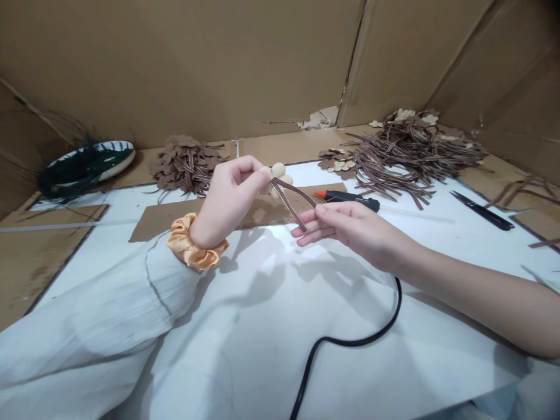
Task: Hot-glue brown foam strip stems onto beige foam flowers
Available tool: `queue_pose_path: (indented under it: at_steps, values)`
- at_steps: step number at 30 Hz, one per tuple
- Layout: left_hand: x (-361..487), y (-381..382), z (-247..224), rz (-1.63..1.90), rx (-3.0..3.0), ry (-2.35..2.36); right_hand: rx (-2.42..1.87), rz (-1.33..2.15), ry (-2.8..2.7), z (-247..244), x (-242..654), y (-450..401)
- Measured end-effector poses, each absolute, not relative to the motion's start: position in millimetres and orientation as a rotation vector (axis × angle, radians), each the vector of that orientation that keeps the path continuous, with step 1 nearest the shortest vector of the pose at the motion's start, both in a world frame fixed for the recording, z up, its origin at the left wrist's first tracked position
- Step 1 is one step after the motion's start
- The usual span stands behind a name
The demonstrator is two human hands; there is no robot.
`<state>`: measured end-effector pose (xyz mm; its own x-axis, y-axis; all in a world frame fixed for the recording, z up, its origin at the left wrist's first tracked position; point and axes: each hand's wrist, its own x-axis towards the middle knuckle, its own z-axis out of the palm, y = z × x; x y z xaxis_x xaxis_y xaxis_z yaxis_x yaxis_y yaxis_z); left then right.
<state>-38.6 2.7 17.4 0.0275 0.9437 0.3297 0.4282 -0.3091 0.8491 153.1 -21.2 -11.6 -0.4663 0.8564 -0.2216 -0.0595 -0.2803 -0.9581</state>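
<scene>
My left hand point(238, 189) pinches a cream felt-like flower point(279, 171) between thumb and fingers, raised above the white work surface. From the flower's middle hangs a folded brown stitched ribbon point(289, 205), its two tails spreading down to the right. My right hand point(350, 224) has one tail between thumb and forefinger, while the other fingers stretch out beneath the second tail. Just behind the right hand lies a black glue gun point(350, 199) with an orange nozzle. A strip of cardboard point(184, 219) lies beneath and behind the left hand.
Brown flowers with ribbons point(186, 166) are heaped at back left, beside a bowl point(125, 157) of dark thread. Ribbons and flowers point(406, 154) pile up at back right, near a slim black tool point(481, 211). A black cord point(350, 341) crosses the front. Cardboard walls point(196, 64) enclose the back.
</scene>
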Motion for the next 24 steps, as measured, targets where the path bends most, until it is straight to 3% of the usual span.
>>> queue_pose_path:
  at_steps: [24]
  values:
    - [-37.4,-0.5,16.6,1.281,1.780,1.311,-1.197,1.784,-1.401,-11.1,154.0,-27.3]
